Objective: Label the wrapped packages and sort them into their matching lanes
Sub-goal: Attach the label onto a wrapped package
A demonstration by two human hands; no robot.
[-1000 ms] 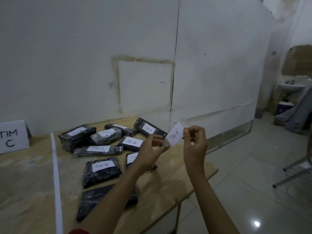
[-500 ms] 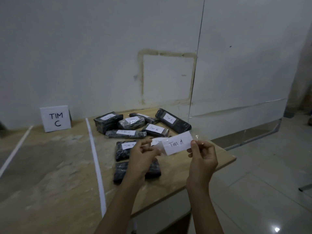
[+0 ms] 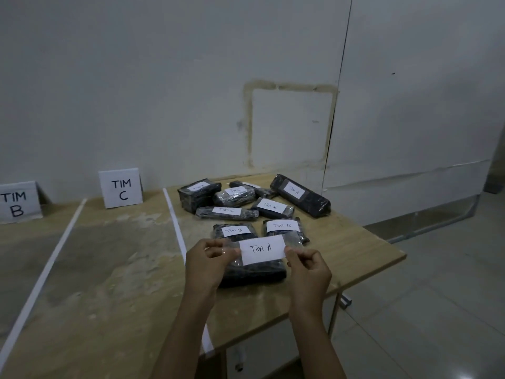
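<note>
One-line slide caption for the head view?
Left hand and right hand pinch a Tim A label over a black package.

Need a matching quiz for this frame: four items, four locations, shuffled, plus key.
1. Tim A label
2. TIM C sign
3. TIM B sign
4. long package

a. at the picture's left edge
b. back right of the pile
c. pinched between left hand and right hand
d. by the wall, in the lane beside the pile

Pairs: 1-c, 2-d, 3-a, 4-b
</note>
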